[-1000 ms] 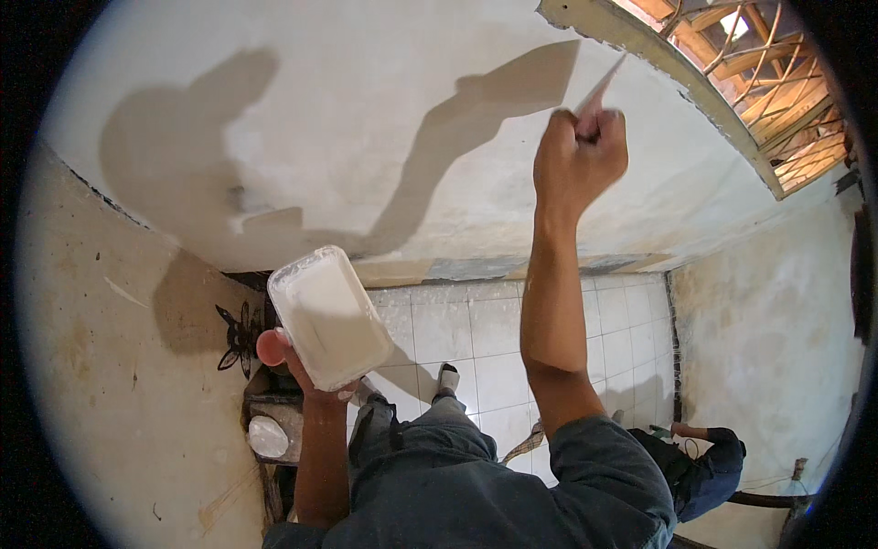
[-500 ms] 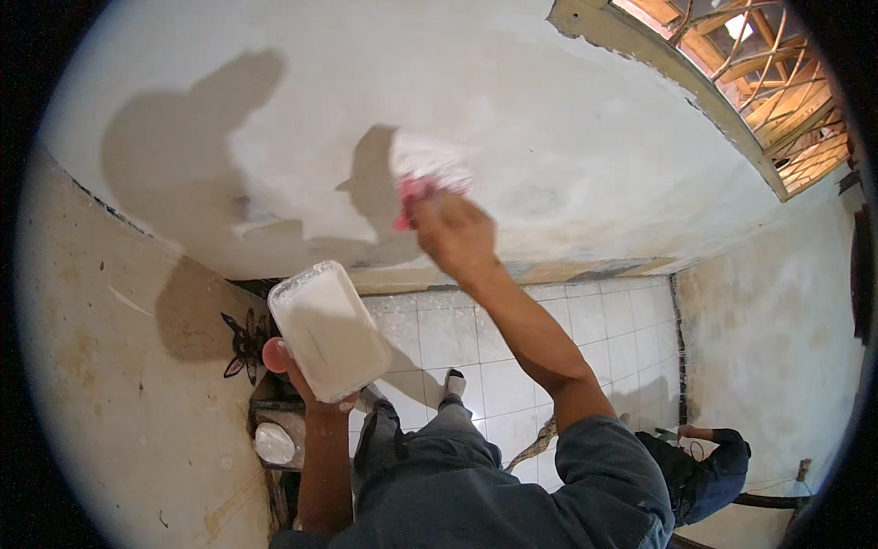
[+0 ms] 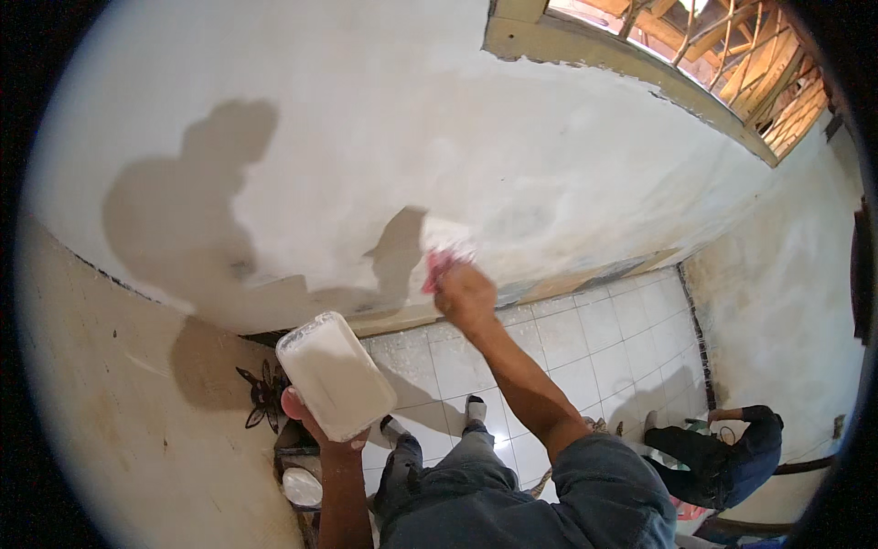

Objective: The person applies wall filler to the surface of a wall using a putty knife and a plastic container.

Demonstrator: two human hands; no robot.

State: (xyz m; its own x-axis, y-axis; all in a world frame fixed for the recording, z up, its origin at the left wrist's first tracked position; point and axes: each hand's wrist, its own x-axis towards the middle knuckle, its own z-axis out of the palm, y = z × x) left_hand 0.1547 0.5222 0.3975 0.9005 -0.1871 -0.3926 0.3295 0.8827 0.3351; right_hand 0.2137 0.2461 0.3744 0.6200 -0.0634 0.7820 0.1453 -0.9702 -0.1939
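Observation:
My right hand [image 3: 468, 297] is closed round a putty knife [image 3: 446, 249] with a reddish grip and a wide blade smeared white. The blade is up against or very close to the pale wall [image 3: 347, 119]; its shadow falls just left of it. Lower left, my left hand [image 3: 325, 430] grips a white rectangular tub [image 3: 337, 375] from underneath and the side. The tub is tilted, with whitish residue along its rim; how much it holds is hard to tell.
A barred window [image 3: 713, 55] with a worn frame is at upper right. White floor tiles [image 3: 558, 334] lie below the wall. Another person [image 3: 722, 457] is at lower right. Beside the left wall are a dark flower-shaped ornament [image 3: 263, 393] and a white round thing [image 3: 302, 487].
My right hand with the putty knife has moved down the wall and a little to the right. The head view has shifted. My left hand still holds the tub.

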